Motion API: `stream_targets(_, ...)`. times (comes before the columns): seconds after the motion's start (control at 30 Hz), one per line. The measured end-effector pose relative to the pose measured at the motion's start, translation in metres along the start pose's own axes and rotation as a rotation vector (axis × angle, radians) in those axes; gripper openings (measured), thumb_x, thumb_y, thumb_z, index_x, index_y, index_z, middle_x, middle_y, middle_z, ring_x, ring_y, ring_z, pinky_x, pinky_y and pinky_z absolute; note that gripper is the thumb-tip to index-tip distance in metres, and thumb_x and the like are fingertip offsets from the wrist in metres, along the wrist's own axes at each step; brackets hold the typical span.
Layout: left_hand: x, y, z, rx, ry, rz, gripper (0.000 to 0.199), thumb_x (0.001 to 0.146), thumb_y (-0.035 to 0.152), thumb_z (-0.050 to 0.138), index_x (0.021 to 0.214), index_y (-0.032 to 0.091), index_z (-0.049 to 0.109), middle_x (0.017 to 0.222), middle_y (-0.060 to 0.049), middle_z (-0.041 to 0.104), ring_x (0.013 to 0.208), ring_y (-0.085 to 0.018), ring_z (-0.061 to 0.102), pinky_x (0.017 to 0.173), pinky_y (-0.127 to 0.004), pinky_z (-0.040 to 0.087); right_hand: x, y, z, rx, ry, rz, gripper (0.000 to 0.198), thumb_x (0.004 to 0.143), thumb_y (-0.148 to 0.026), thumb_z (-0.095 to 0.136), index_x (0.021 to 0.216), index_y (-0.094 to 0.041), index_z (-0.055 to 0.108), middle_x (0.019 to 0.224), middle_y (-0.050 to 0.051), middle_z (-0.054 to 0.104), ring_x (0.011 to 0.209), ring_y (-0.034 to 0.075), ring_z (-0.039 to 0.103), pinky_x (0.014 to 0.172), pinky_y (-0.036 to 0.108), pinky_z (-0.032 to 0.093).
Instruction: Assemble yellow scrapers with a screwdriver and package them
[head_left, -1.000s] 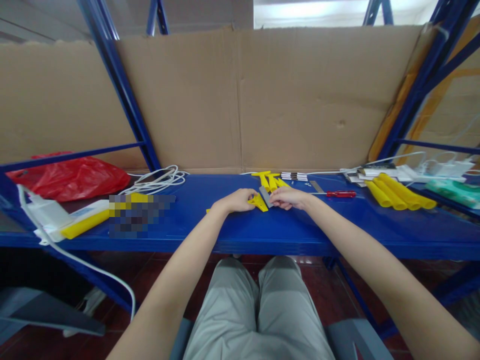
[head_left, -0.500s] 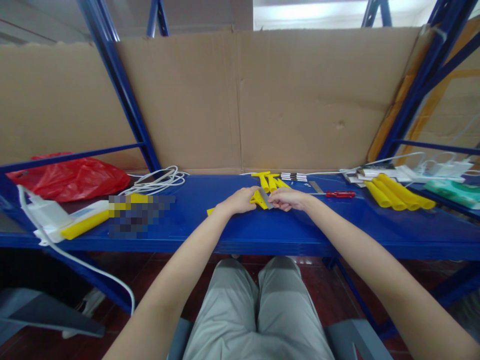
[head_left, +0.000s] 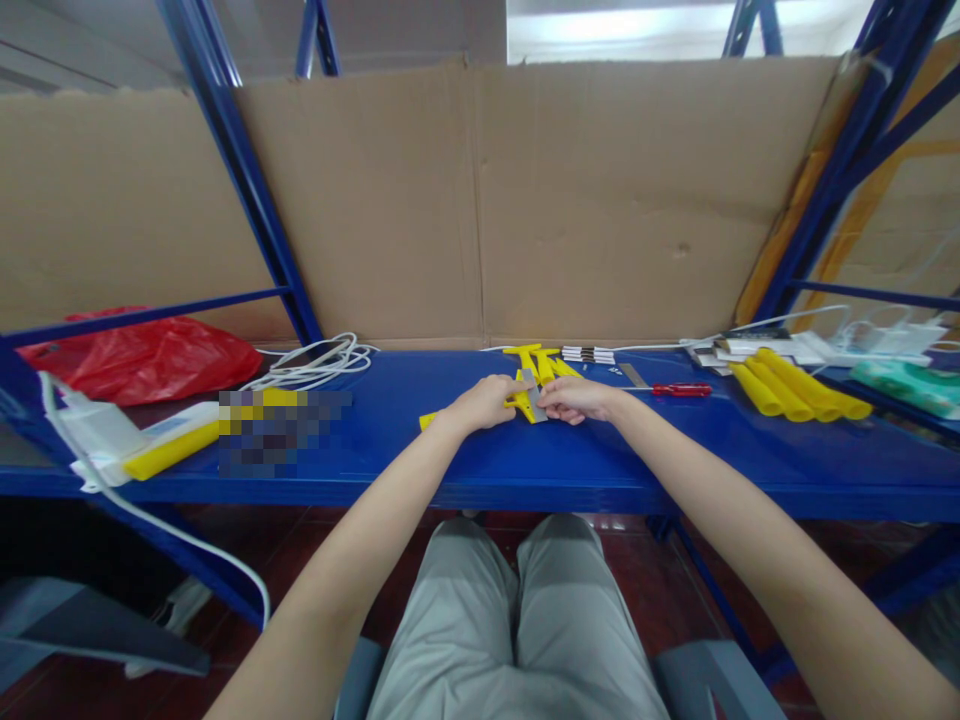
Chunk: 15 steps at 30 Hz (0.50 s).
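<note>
My left hand is closed around a yellow plastic scraper, its T-shaped head pointing right. Against that head lies a flat grey metal blade, pinched at its right side by the fingers of my right hand. Whether the blade sits in the head or only rests on it, I cannot tell. Just behind my hands are more yellow scraper parts. A yellow end of something shows beside my left wrist, apparently the scraper's handle.
A red-handled screwdriver and a loose metal strip lie right of my hands. Several yellow tubes are farther right. White bundled strips sit at the back. Leftward are a white cable coil and red plastic bag.
The scraper head and blade have shifted slightly right and turned a little, the blade now more upright. Both hands keep their hold.
</note>
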<state>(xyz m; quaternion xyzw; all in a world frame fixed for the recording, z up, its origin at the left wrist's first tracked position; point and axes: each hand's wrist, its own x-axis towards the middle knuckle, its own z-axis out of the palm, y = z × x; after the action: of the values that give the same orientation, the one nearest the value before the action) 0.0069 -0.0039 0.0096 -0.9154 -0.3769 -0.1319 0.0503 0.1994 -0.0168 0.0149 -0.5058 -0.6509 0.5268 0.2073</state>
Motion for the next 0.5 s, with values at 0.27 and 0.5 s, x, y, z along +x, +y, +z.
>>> stream_targets(0.27, 0.0012, -0.0022, 0.0021, -0.017, 0.018, 0.047, 0.051, 0.077, 0.012, 0.055, 0.127, 0.022, 0.062, 0.098, -0.007, 0.067, 0.087, -0.019, 0.063, 0.082, -0.027, 0.047, 0.0, 0.0004, -0.0019, -0.039, -0.035, 0.012, 0.026, 0.081, -0.018, 0.058, 0.058, -0.016, 0.046, 0.042, -0.006, 0.042, 0.032, 0.001, 0.026, 0.031, 0.013, 0.019)
stream_targets(0.5, 0.0014, -0.0033, 0.0031, -0.009, 0.024, 0.047, 0.049, 0.076, 0.013, 0.056, 0.123, 0.021, 0.065, 0.095, -0.007, 0.067, 0.084, -0.018, 0.063, 0.079, -0.026, 0.047, -0.0005, 0.0015, -0.0031, -0.081, -0.043, -0.006, 0.03, 0.085, -0.024, 0.06, 0.059, -0.016, 0.047, 0.043, -0.007, 0.041, 0.032, 0.001, 0.026, 0.032, 0.012, 0.02)
